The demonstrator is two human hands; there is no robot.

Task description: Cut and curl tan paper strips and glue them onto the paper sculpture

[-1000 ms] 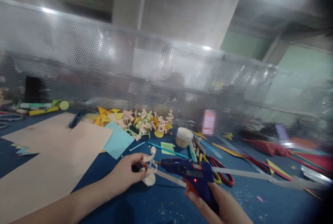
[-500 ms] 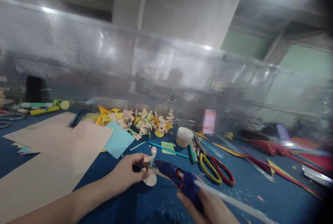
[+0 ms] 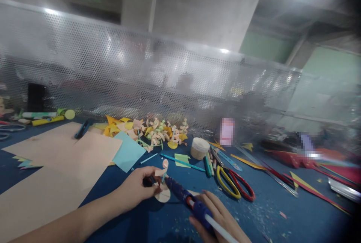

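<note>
Paper, stiff and matte, makes up the little construction [image 3: 163, 195]: a peach strip curled into loops around a narrow light-blue stem, above a flat round base. It stands upright just over the blue tabletop [image 3: 169, 222], low and near the middle of the view; whether the base touches the surface I cannot tell.

Taking it as the clock's centre, the left hand [image 3: 137, 186] comes from eight o'clock, thumb and fingertips pinching its curled side. At four o'clock, the right hand [image 3: 221, 214] has its fingers curled around the smooth blue plastic glue gun [image 3: 182, 193], a cloudy white stick [image 3: 220, 230] jutting from its rear. The nozzle meets or nearly meets the stem.

Springy paper curls [image 3: 160, 134] heap at twelve, a squat round tub [image 3: 199, 148] sits at two, and looped scissors handles [image 3: 239, 184] lie at three. Flat peach sheets [image 3: 67, 152] and a smaller light-blue sheet [image 3: 128, 152] spread toward ten.
</note>
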